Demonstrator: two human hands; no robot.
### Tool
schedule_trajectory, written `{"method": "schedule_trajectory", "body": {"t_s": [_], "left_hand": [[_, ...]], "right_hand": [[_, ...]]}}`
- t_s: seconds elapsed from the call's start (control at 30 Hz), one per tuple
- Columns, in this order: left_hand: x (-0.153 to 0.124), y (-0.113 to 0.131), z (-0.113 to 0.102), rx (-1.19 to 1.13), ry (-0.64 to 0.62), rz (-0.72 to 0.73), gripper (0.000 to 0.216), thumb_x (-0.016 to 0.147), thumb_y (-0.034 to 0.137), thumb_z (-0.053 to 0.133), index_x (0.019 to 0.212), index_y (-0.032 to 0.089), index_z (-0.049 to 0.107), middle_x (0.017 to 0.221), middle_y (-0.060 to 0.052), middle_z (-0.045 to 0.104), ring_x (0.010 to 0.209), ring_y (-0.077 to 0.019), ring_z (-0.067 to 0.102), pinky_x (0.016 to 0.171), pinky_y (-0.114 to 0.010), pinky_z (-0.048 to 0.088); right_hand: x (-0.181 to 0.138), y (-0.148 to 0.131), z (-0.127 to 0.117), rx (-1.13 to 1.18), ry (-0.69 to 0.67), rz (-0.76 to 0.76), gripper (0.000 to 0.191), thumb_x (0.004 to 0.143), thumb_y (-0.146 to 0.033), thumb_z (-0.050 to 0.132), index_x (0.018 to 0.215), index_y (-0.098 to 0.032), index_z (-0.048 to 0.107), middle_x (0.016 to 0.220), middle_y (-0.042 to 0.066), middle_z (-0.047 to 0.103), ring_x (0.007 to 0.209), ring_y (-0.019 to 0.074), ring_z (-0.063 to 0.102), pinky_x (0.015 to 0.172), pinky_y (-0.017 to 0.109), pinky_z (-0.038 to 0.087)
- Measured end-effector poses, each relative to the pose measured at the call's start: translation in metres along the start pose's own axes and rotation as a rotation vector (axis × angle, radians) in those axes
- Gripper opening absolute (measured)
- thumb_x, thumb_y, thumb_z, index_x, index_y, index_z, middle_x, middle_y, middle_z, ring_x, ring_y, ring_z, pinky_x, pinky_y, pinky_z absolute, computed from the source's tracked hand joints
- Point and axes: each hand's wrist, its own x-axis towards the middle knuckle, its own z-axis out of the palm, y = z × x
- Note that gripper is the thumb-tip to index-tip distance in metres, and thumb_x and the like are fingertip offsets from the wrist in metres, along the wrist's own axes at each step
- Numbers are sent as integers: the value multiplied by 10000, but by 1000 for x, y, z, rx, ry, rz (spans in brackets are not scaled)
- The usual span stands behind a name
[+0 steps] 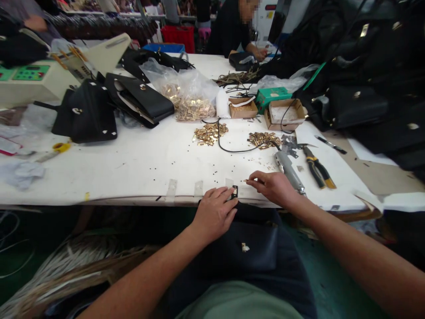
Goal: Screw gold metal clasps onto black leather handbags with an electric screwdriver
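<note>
My left hand (215, 212) rests at the table's front edge, fingers curled over the top of a black handbag (245, 243) in my lap, and pins a small black-and-gold clasp piece (234, 192) there. My right hand (274, 186) lies just to the right on the white table (133, 164). Its fingertips pinch a tiny gold part (247, 180) pointed toward the clasp. A grey electric screwdriver (289, 170) lies beside my right wrist.
Yellow-handled pliers (317, 167) lie right of the screwdriver. Two heaps of gold fittings (209, 133) (264, 139) sit mid-table, behind them a plastic bag of fittings (191, 95), cardboard boxes (285, 113) and black handbags (86, 113). Another person (232, 26) works at the far side.
</note>
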Motion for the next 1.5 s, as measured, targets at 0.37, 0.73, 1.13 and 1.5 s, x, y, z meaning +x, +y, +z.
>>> {"method": "schedule_trajectory", "body": {"t_s": [0.37,0.73,1.13,1.5], "left_hand": [[-1,0,1,-3,29,-12,261,950,285,610,1191,273,708,1415,-31,625,1306,-274,539,1073,-493,446],[-3,-5,4,-16,37,-3,245,959,290,613,1181,281,717,1390,-47,634,1305,-267,527,1049,-486,441],[-3,-6,3,-34,20,-13,250,969,296,593,1195,286,701,1390,-46,618,1308,-278,500,1044,-488,431],[-2,0,0,-35,9,-43,280,942,259,617,1213,269,688,1408,-72,571,1317,-291,491,1074,-508,422]], "right_hand": [[-3,-14,17,659,-65,203,194,853,-386,684,906,-205,729,752,12,751,698,180,701,666,274,525],[0,-35,43,634,24,226,154,852,-332,675,913,-223,764,852,3,777,785,184,709,738,298,544],[6,-40,40,442,24,174,97,851,-265,687,871,-232,776,881,1,773,832,174,698,785,281,500],[13,-32,43,417,-21,134,88,845,-244,686,860,-242,772,869,-1,764,823,175,692,780,279,496]]}}
